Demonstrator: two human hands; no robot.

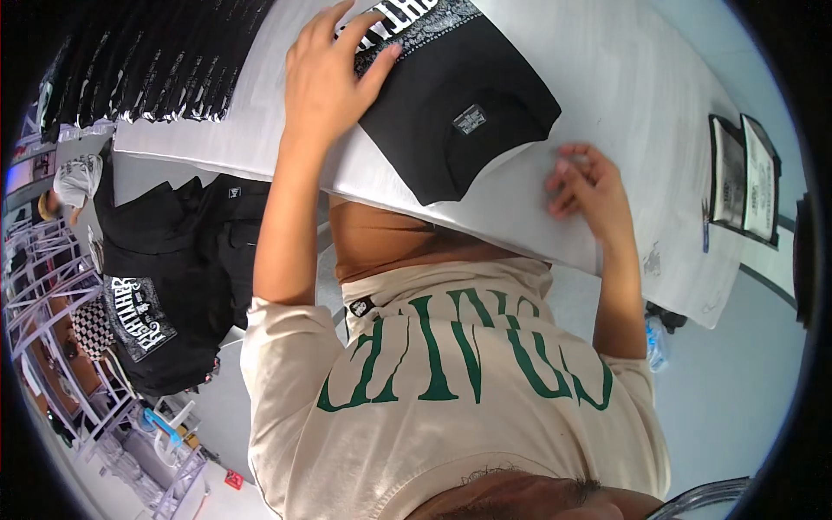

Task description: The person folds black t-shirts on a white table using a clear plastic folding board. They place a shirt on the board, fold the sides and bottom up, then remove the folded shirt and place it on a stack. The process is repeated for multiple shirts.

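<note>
A folded black T-shirt [429, 117] lies on the white-topped table [624, 84], its collar towards me and a small neck label showing. A black-and-white paisley band with large white lettering crosses its far part, cut off by the picture's top edge. My left hand [328, 78] rests palm down on the shirt's left edge, thumb and fingers spread over the printed band. Just right of the collar, my right hand [585, 188] hovers over or touches the tabletop; I cannot tell which. Its fingers are loosely bent, slightly blurred, with nothing seen in them.
Several folded black garments [156, 65] stand in a row at the table's far left. Beside the table, a heap of black shirts [175, 286] hangs low. Framed panels [744, 179] and a blue-handled tool [706, 231] lie at right. Another person [77, 182] is near metal racks [52, 286].
</note>
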